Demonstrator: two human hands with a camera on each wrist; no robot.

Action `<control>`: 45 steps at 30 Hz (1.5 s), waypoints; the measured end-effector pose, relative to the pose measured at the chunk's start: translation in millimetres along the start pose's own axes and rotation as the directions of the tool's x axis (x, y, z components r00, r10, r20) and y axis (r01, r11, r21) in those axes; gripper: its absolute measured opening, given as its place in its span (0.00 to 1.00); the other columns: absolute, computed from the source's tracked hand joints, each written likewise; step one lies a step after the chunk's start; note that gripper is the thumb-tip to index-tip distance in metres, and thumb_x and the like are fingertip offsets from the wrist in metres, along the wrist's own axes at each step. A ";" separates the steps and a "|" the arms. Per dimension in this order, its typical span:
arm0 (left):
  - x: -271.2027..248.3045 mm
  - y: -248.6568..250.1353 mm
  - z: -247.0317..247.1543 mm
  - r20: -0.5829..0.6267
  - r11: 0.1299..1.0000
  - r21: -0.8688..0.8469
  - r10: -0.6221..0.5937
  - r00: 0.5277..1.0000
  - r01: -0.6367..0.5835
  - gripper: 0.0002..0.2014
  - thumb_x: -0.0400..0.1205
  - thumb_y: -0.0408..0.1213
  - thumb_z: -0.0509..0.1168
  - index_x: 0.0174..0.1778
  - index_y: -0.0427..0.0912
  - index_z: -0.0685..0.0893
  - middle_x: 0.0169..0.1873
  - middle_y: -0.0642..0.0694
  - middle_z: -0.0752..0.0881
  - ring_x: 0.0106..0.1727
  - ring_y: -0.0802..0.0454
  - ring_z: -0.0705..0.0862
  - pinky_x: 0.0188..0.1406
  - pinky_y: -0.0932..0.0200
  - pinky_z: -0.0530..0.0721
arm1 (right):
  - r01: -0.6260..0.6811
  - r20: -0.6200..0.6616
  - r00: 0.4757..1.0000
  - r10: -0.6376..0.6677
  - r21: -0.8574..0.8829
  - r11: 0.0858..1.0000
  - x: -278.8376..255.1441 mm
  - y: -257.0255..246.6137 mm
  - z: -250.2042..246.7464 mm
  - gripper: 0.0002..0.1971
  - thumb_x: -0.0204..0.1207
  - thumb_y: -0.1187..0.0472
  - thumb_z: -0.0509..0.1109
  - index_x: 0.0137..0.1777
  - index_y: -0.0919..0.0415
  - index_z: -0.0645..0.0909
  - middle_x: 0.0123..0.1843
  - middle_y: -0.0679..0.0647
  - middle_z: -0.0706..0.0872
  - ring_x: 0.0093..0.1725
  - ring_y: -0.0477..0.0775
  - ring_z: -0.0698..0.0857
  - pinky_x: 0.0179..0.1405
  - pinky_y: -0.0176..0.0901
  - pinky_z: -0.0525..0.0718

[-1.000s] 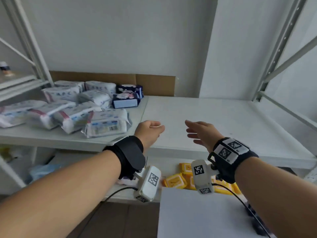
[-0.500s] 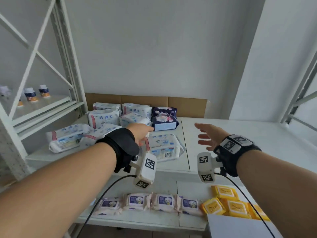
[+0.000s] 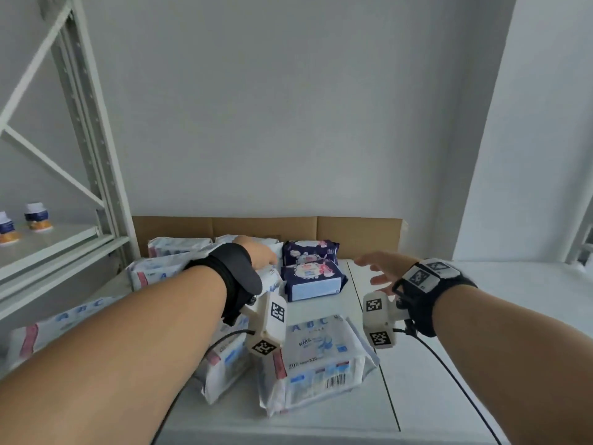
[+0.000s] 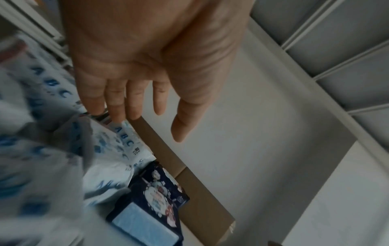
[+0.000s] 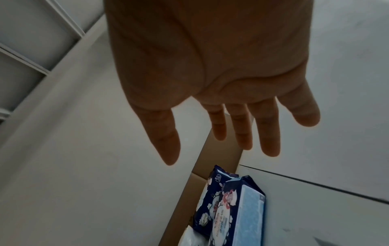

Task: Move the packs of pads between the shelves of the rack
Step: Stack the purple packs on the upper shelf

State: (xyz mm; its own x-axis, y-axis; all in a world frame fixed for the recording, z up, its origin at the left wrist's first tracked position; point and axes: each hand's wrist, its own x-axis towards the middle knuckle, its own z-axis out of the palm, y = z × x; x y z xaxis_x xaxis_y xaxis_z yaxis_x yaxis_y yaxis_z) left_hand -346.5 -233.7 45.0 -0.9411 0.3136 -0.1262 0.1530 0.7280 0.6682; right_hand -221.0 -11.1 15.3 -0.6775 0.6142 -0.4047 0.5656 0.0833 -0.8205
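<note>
Several white packs of pads lettered ABC lie on the left half of the white shelf [image 3: 449, 364]; the nearest white pack [image 3: 317, 364] lies at the front. Two dark blue packs [image 3: 313, 277] sit behind it, also seen in the wrist views [image 4: 151, 209] [image 5: 233, 206]. My left hand [image 3: 261, 255] [image 4: 134, 106] reaches over the white packs at the back [image 4: 118, 146], fingers straight, holding nothing. My right hand [image 3: 377, 268] [image 5: 227, 133] hovers to the right of the blue packs, fingers spread and empty.
A strip of brown cardboard [image 3: 353, 232] stands against the wall behind the packs. The rack's grey upright [image 3: 86, 123] rises at the left, with small jars [image 3: 37, 216] on a neighbouring shelf. The right half of the shelf is bare white board.
Both hands have moved forward and up onto the shelf with the packs. The left hand has gone from the front pack to the packs at the back. The lower shelf has left the view.
</note>
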 end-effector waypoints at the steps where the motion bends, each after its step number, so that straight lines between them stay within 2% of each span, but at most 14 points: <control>1: 21.3 6.2 3.0 -0.002 0.999 -0.042 0.000 1.000 0.000 0.25 0.78 0.42 0.69 0.68 0.33 0.79 0.67 0.39 0.81 0.62 0.44 0.83 0.51 0.58 0.79 | -0.008 0.016 1.000 0.008 -0.017 1.000 18.8 -6.3 2.4 0.34 0.61 0.45 0.80 0.66 0.55 0.76 0.60 0.55 0.82 0.45 0.56 0.84 0.33 0.46 0.82; 6: 103.9 34.6 28.7 0.021 0.987 0.158 0.012 1.000 -0.015 0.27 0.79 0.41 0.68 0.72 0.33 0.74 0.71 0.38 0.77 0.70 0.45 0.78 0.62 0.58 0.77 | -0.046 0.075 0.995 0.062 -0.200 0.979 105.7 -29.7 19.8 0.31 0.69 0.48 0.76 0.71 0.56 0.74 0.66 0.58 0.81 0.50 0.54 0.84 0.38 0.50 0.83; 10: 158.3 54.2 46.7 0.034 0.980 0.188 0.060 0.998 -0.066 0.31 0.81 0.39 0.67 0.79 0.35 0.64 0.78 0.41 0.69 0.76 0.45 0.71 0.72 0.58 0.73 | -0.030 0.110 0.991 0.076 -0.374 0.927 156.2 -37.9 32.3 0.37 0.64 0.42 0.78 0.71 0.57 0.75 0.64 0.58 0.82 0.58 0.55 0.84 0.56 0.51 0.84; 14: 193.6 60.3 70.5 0.116 0.959 0.273 0.050 0.992 -0.080 0.39 0.76 0.38 0.73 0.81 0.37 0.61 0.77 0.40 0.69 0.75 0.42 0.72 0.71 0.54 0.74 | -0.049 0.184 0.971 0.150 -0.465 0.884 182.4 -41.2 45.2 0.41 0.57 0.37 0.79 0.69 0.55 0.75 0.52 0.53 0.83 0.43 0.50 0.85 0.30 0.38 0.81; 22: 254.4 54.1 115.3 0.151 0.797 0.596 0.004 0.988 -0.095 0.38 0.80 0.34 0.66 0.83 0.48 0.53 0.84 0.43 0.49 0.84 0.39 0.41 0.81 0.39 0.53 | -0.103 0.244 0.934 0.259 -0.511 0.854 215.4 -43.9 59.2 0.36 0.49 0.41 0.85 0.55 0.54 0.76 0.46 0.53 0.84 0.43 0.53 0.85 0.30 0.41 0.80; 26: 269.6 45.2 127.5 0.162 0.732 0.674 -0.015 0.987 -0.099 0.34 0.78 0.41 0.67 0.79 0.48 0.61 0.78 0.42 0.66 0.81 0.40 0.56 0.79 0.40 0.58 | -0.082 0.254 0.935 0.249 -0.529 0.845 227.5 -40.4 58.4 0.38 0.42 0.40 0.86 0.53 0.53 0.79 0.48 0.54 0.89 0.46 0.54 0.88 0.36 0.45 0.82; 29: 270.8 39.2 131.4 0.078 0.709 0.702 0.015 0.997 -0.066 0.28 0.70 0.46 0.73 0.66 0.52 0.74 0.65 0.46 0.78 0.72 0.43 0.67 0.73 0.32 0.55 | -0.078 0.280 0.928 0.244 -0.495 0.866 232.3 -36.6 60.0 0.41 0.39 0.42 0.86 0.56 0.53 0.82 0.52 0.55 0.91 0.50 0.56 0.89 0.52 0.50 0.85; 32: 270.5 37.2 130.7 0.084 0.693 0.716 0.034 0.996 -0.085 0.34 0.62 0.57 0.77 0.63 0.56 0.75 0.61 0.47 0.79 0.70 0.43 0.68 0.70 0.27 0.52 | -0.088 0.340 0.909 0.239 -0.406 0.910 229.3 -35.7 61.3 0.35 0.51 0.46 0.85 0.59 0.56 0.82 0.51 0.55 0.91 0.42 0.55 0.89 0.48 0.45 0.85; 36: 263.7 37.9 125.2 0.140 0.784 0.602 0.082 0.987 -0.151 0.36 0.60 0.64 0.75 0.63 0.56 0.75 0.66 0.49 0.78 0.76 0.41 0.64 0.76 0.28 0.49 | -0.111 0.363 0.907 0.212 -0.278 0.954 218.7 -29.7 54.3 0.19 0.63 0.51 0.81 0.51 0.57 0.84 0.37 0.52 0.92 0.26 0.50 0.87 0.26 0.35 0.81; 38: 254.5 37.8 120.6 0.151 0.874 0.447 0.135 0.979 -0.190 0.37 0.61 0.63 0.76 0.63 0.53 0.75 0.65 0.48 0.79 0.74 0.42 0.69 0.76 0.33 0.57 | -0.110 0.321 0.931 0.175 -0.210 0.971 208.4 -22.9 50.3 0.19 0.62 0.49 0.81 0.50 0.55 0.84 0.33 0.51 0.92 0.25 0.49 0.87 0.30 0.36 0.84; 40: 243.1 38.5 112.5 0.150 0.948 0.222 0.198 0.969 -0.228 0.36 0.61 0.58 0.79 0.60 0.47 0.73 0.60 0.46 0.81 0.58 0.46 0.79 0.60 0.51 0.75 | -0.095 0.256 0.957 0.134 -0.161 0.982 195.2 -16.8 45.3 0.22 0.59 0.46 0.83 0.50 0.54 0.84 0.34 0.51 0.92 0.26 0.49 0.87 0.37 0.41 0.84; 41: 236.0 38.6 106.9 0.135 0.966 0.116 0.215 0.967 -0.230 0.34 0.63 0.54 0.80 0.59 0.46 0.72 0.58 0.46 0.82 0.52 0.48 0.79 0.52 0.55 0.77 | -0.090 0.235 0.964 0.121 -0.137 0.986 187.2 -14.4 42.4 0.23 0.57 0.46 0.83 0.49 0.55 0.84 0.34 0.52 0.92 0.27 0.50 0.87 0.39 0.43 0.84; 43: 220.6 38.0 93.9 0.089 0.979 -0.064 0.200 0.976 -0.195 0.33 0.66 0.46 0.80 0.63 0.43 0.73 0.60 0.46 0.81 0.51 0.48 0.79 0.52 0.55 0.78 | -0.083 0.210 0.972 0.101 -0.094 0.992 166.4 -12.7 36.2 0.25 0.53 0.45 0.85 0.48 0.56 0.84 0.35 0.54 0.92 0.29 0.52 0.87 0.40 0.45 0.84; 45: 202.2 36.8 80.0 0.037 0.959 -0.246 0.155 0.987 -0.141 0.36 0.66 0.44 0.80 0.68 0.41 0.73 0.62 0.44 0.81 0.57 0.45 0.81 0.60 0.49 0.82 | -0.074 0.181 0.981 0.075 -0.014 0.997 141.0 -13.4 29.5 0.30 0.45 0.45 0.85 0.48 0.57 0.85 0.38 0.56 0.93 0.33 0.55 0.88 0.43 0.46 0.85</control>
State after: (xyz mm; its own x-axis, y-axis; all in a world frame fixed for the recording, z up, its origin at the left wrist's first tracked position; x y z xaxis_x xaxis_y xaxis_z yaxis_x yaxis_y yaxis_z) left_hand -507.0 -94.7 -14.6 -0.8945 0.4444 -0.0481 0.2052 0.5039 0.8390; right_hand -338.0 51.2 -42.7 -0.7068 0.4667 -0.5316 0.6206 0.0485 -0.7826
